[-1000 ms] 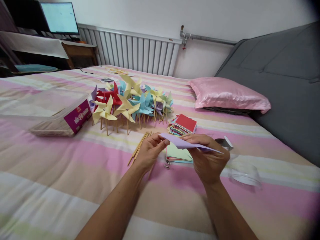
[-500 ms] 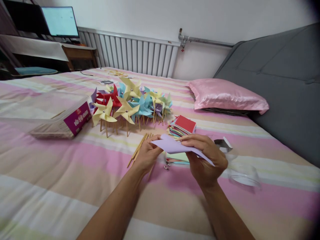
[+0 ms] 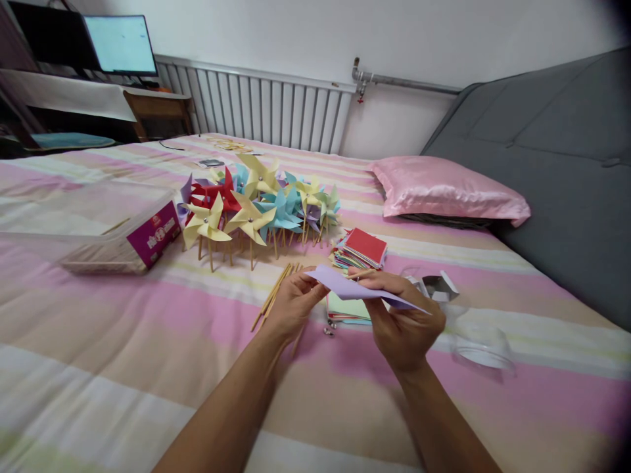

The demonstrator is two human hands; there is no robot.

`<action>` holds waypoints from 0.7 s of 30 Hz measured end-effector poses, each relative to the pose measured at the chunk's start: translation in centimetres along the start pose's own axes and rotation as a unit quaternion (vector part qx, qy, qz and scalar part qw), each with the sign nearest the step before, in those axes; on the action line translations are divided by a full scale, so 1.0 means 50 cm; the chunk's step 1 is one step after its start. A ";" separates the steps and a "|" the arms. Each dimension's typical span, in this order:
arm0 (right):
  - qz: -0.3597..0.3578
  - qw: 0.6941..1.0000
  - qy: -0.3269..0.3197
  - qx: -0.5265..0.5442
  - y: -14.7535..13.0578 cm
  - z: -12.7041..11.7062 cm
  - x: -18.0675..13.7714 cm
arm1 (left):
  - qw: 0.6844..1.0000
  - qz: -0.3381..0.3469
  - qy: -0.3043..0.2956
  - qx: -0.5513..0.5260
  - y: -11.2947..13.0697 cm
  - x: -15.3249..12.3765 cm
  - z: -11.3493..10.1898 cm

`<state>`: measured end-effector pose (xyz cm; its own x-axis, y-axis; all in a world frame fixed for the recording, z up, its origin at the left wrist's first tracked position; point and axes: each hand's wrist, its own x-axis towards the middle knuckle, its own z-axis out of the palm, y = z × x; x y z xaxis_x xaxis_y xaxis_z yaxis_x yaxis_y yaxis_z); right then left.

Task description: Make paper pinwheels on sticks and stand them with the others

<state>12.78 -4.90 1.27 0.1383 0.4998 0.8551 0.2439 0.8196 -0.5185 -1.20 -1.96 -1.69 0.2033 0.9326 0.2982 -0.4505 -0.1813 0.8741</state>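
A sheet of purple paper [image 3: 345, 288] is held up, slightly bent, between my two hands. The fingers of my left hand [image 3: 293, 302] pinch its left corner. My right hand [image 3: 407, 322] is closed on the other side, thumb below and fingers above. By the right fingertips a thin wooden stick end [image 3: 362, 273] shows, with a small shiny spot beside it that I cannot make out clearly. Under the paper lies a stack of coloured sheets [image 3: 348, 312], green on top. Small metal pieces [image 3: 329, 330] rest on the bed just left of it.
Several finished pinwheels [image 3: 249, 220] stand beyond my hands. Loose sticks [image 3: 271, 299] lie by my left hand. A red-topped paper stack [image 3: 365, 246], small open box [image 3: 440, 287] and clear round container [image 3: 480, 348] are rightward. A clear tub [image 3: 111, 253] sits left; a pink pillow [image 3: 444, 187] lies behind.
The purple paper has shifted slightly right and tilted. The stick end now shows more plainly by my right fingers. Both hands keep their hold.
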 end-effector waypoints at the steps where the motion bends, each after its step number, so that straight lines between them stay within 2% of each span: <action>1: 0.001 1.000 0.000 0.004 -0.001 0.000 0.000 | 1.000 0.001 0.002 0.000 0.000 0.000 0.000; 10: 0.025 0.999 0.002 0.029 -0.006 0.004 0.002 | 0.999 0.015 0.028 0.018 0.000 0.002 0.000; 21: 0.046 0.998 0.000 0.032 -0.007 0.002 -0.001 | 0.999 0.011 0.030 0.020 0.010 -0.001 0.002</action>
<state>12.58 -5.17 1.39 0.1570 0.5746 0.8032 0.1680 0.7859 -0.5951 -1.35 -2.13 -1.21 0.1415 0.9449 0.2953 -0.4185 -0.2132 0.8828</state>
